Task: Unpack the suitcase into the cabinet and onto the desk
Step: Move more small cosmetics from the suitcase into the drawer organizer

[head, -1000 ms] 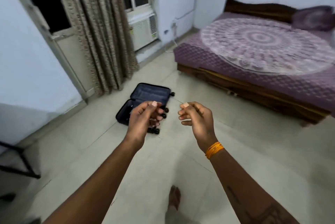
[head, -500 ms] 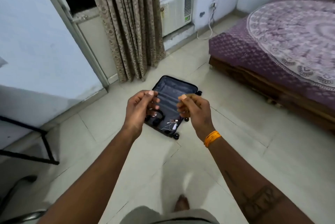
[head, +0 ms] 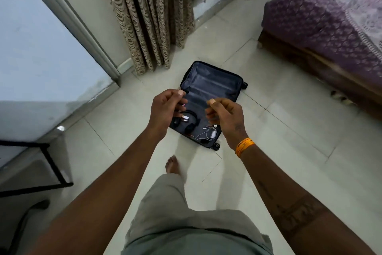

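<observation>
Pale floor tiles run from the patterned curtain [head: 148, 17] to the purple-covered bed [head: 322, 27] in your head view. Your suitcase [head: 208, 97] lies open on the floor ahead of your bare foot [head: 172, 165]. Its far half looks emptied; the near half holds black headphones [head: 189, 120], a white cable [head: 208, 134] and other small bits. Your left hand [head: 165, 110] and right hand [head: 225, 118] hover above it, fingers loosely curled, holding nothing. Judging by this, unpacking is mostly done; those small items remain.
</observation>
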